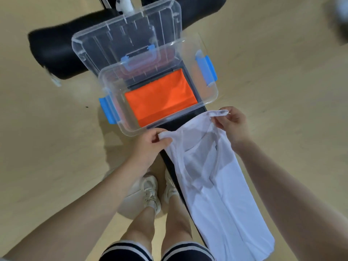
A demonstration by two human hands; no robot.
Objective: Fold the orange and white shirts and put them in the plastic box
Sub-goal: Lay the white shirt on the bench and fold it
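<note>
A clear plastic box (211, 95) with blue latches stands open on a narrow black bench, its lid (116, 34) tipped back behind it. The orange shirt (160, 97) lies folded flat inside the box. The white shirt (222, 194) hangs lengthwise down over the near part of the bench, just in front of the box. My left hand (148, 146) pinches the shirt's upper left corner. My right hand (233, 125) pinches its upper right corner by the collar.
The black bench (188, 120) runs from the box toward me, with black padded parts (54, 51) behind the box. My legs and pale sneakers (150, 193) stand on the light wooden floor left of the bench. A round white object lies under my feet.
</note>
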